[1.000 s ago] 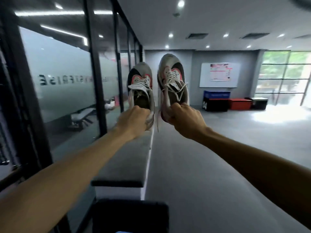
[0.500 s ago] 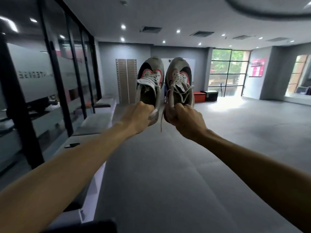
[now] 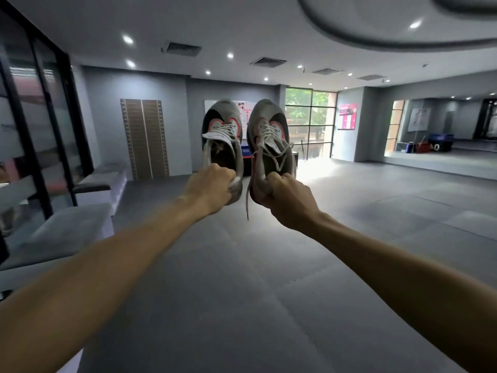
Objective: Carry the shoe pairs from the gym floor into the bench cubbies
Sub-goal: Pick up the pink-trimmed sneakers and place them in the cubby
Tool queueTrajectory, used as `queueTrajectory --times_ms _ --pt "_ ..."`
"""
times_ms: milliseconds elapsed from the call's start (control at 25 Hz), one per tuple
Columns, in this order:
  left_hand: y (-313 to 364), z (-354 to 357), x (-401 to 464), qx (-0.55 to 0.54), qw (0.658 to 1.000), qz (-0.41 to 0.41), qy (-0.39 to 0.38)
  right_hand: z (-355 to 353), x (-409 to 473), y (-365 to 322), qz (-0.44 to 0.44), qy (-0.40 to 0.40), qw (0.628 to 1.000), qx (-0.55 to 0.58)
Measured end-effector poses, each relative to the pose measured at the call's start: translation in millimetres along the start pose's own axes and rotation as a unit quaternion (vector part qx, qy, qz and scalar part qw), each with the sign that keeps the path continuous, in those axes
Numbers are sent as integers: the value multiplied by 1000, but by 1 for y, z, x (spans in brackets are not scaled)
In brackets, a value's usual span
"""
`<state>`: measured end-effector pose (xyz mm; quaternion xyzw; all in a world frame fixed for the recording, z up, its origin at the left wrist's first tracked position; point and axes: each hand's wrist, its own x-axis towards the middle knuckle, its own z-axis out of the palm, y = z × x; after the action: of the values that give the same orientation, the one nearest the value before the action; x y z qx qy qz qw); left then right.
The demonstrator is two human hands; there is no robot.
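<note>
Grey gym flooring (image 3: 242, 292) spreads beneath us as our left hand (image 3: 212, 188) curls tight round the heel of the left shoe (image 3: 223, 138) and our right hand (image 3: 287, 201) grips the right shoe (image 3: 269, 141), toes above the fingers. Since half a second ago our view has swung rightward, the bench (image 3: 70, 227) sliding left of our fingers. No writing reads clearly.

Bench (image 3: 67, 232) cubbies out of sight, shoe heels buried in fists, far wall poster (image 3: 348, 117) perhaps unreadable
</note>
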<state>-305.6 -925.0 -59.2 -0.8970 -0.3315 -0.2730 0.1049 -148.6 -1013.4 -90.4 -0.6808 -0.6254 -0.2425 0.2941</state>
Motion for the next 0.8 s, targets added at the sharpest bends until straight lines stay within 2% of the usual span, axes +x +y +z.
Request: queueTrajectory --times_ms 320,520,800 --pt "-58 115 138 1 999 -32 -3 123 138 104 -12 4 1000 28" --pt "-109 163 225 32 995 -94 17 196 239 148 -74 -13 995 61" --pt "-195 189 282 95 977 -190 11 289 349 133 -140 -45 979 139"
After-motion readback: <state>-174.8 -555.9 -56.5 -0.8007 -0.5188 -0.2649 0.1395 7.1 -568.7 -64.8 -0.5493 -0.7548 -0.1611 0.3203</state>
